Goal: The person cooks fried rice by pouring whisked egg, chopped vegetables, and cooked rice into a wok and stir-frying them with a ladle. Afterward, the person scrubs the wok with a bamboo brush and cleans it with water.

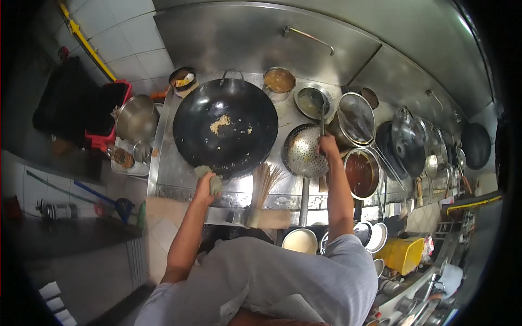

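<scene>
A large black wok (225, 141) sits at the left of the steel stove, with small pale yellowish food bits (220, 125) in it. My left hand (205, 187) is closed on a greenish cloth (216, 186) at the wok's near rim. My right hand (328, 145) is closed around the handle of a ladle (324, 115), whose head reaches over a metal bowl (310, 101) behind. Just left of that hand, a perforated strainer (305, 152) rests over a dark pan. A bamboo brush (265, 187) lies between the wok and the strainer.
Behind the wok stands a pot of orange-brown contents (279, 80). Right of my right hand are a mesh strainer (355, 117) and a pot of red-brown liquid (361, 173). A steel pot (136, 120) stands far left; a yellow container (402, 255) is lower right.
</scene>
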`<state>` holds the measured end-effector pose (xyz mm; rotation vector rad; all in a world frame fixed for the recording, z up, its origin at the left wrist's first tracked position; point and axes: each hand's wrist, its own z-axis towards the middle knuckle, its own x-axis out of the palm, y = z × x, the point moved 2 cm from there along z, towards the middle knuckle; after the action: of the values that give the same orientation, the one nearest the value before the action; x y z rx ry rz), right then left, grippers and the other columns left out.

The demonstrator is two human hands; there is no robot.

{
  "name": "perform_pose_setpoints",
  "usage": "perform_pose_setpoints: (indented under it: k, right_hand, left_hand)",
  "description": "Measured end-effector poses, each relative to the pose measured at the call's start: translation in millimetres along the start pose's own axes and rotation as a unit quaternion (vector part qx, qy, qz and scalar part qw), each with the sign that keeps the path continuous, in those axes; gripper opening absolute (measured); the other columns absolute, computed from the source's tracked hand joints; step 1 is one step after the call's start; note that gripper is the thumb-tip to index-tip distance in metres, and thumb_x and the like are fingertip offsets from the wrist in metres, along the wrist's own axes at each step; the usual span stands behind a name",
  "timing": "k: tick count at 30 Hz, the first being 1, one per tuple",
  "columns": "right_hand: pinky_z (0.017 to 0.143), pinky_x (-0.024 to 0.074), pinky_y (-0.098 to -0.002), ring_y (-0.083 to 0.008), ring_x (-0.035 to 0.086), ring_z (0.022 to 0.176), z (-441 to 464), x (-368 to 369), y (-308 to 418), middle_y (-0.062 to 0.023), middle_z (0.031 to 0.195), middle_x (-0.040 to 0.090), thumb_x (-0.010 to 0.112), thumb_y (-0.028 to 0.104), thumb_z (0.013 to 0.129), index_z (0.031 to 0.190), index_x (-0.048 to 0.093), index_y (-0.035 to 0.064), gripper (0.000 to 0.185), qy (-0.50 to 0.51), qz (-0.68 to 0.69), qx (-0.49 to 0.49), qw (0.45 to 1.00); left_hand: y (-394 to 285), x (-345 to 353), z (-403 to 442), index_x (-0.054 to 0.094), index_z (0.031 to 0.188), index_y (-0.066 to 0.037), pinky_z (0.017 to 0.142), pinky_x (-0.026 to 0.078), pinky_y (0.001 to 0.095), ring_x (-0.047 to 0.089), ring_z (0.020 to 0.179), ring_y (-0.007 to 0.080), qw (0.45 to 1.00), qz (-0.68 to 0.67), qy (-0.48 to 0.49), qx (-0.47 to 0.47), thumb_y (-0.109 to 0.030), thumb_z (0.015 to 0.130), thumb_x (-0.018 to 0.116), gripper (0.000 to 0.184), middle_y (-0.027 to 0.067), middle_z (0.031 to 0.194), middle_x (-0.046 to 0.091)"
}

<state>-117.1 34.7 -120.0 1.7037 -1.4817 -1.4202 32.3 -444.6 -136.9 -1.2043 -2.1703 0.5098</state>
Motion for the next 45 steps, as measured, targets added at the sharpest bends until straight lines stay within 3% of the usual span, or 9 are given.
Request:
perform_pose_setpoints:
  k: [2,3,4,17,19,21,33,37,45]
  right_hand:
    - [0.045,0.0467,-0.03,-0.017,0.054,0.049,25,-19,-11,-0.0098,0.068,0.056,0.045,0.006,0.088,0.092,0.05,-0.0028,0.011,0.128,0.399,0.128,0.899]
    - [0.042,0.0451,-0.0271,-0.0141,0.051,0.045,31,-18,-8,-0.0073,0.064,0.052,0.043,0.005,0.09,0.079,0.046,0.0013,0.011,0.224,0.72,0.231,0.615]
    - [0.043,0.0405,-0.0183,-0.0061,0.045,0.046,18,-15,4,0.0008,0.06,0.042,0.041,0.003,0.091,0.07,0.039,0.0083,0.022,0.211,0.761,0.165,0.591]
    - [0.038,0.0412,-0.0212,-0.0063,0.049,0.048,-303,37,152,-0.0026,0.075,0.045,0.042,0.01,0.096,0.08,0.042,0.0046,0.017,0.223,0.769,0.111,0.589]
    - [0.044,0.0444,-0.0247,-0.0099,0.05,0.055,-342,54,148,-0.005,0.079,0.044,0.04,0.012,0.096,0.121,0.042,-0.0096,0.033,0.267,0.785,0.102,0.55]
    - [0.043,0.0465,-0.0255,-0.0111,0.053,0.055,-383,79,156,-0.0057,0.078,0.046,0.039,0.011,0.094,0.088,0.044,0.0024,0.011,0.246,0.795,0.135,0.537]
    - [0.033,0.0385,-0.0263,-0.01,0.042,0.041,-450,200,52,-0.0007,0.07,0.046,0.047,-0.002,0.083,0.151,0.027,0.0158,0.073,0.093,0.161,0.105,0.977]
    - [0.057,0.0377,-0.0194,-0.0063,0.04,0.062,-433,226,-42,0.0031,0.075,0.042,0.048,-0.006,0.084,0.154,0.022,0.0122,0.077,0.026,-0.024,-0.04,0.999]
    - [0.036,0.0366,-0.0241,-0.0067,0.041,0.042,-325,168,-10,0.0018,0.063,0.044,0.048,0.004,0.089,0.153,0.021,0.0154,0.071,-0.056,0.139,-0.047,0.988]
  left_hand:
    - [6,-1,3,0.058,0.089,-0.013,0.044,0.042,0.0381,0.056,0.058,0.0189,1.0,-0.005,-0.005,0.004,-0.029,0.083,0.061,0.018,0.0036,0.076,0.06]
    - [8,-2,7,0.057,0.09,-0.016,0.046,0.042,0.0369,0.057,0.06,0.0186,1.0,-0.004,0.02,0.006,-0.03,0.082,0.061,0.017,0.0028,0.075,0.059]
    - [6,-1,7,0.056,0.09,-0.018,0.047,0.042,0.0357,0.058,0.062,0.0182,0.999,-0.004,0.045,0.008,-0.031,0.081,0.062,0.017,0.002,0.074,0.058]
    - [11,-7,25,0.056,0.085,-0.014,0.046,0.042,0.0368,0.055,0.056,0.0185,0.992,-0.044,0.113,-0.043,-0.026,0.081,0.061,0.014,0.0028,0.071,0.057]
    - [1,-4,14,0.056,0.086,-0.013,0.044,0.042,0.0362,0.056,0.057,0.0191,0.994,-0.038,0.09,-0.057,-0.025,0.081,0.061,0.015,0.0034,0.072,0.056]
    - [-3,-4,10,0.055,0.09,-0.012,0.043,0.042,0.0364,0.058,0.058,0.0203,0.996,-0.026,0.072,-0.055,-0.025,0.081,0.062,0.017,0.0048,0.073,0.057]
    - [-21,-11,-2,0.056,0.098,-0.013,0.055,0.045,0.0431,0.058,0.068,0.0214,0.991,0.008,0.095,-0.098,-0.027,0.081,0.063,0.023,0.0056,0.085,0.057]
    - [-14,-11,9,0.057,0.091,-0.01,0.046,0.047,0.0392,0.06,0.062,0.0216,0.989,-0.025,0.115,-0.09,-0.024,0.08,0.062,0.018,0.006,0.077,0.058]
    - [-2,-10,18,0.056,0.092,-0.01,0.042,0.045,0.04,0.058,0.057,0.0221,0.992,-0.047,0.072,-0.091,-0.023,0.078,0.063,0.02,0.0066,0.074,0.057]
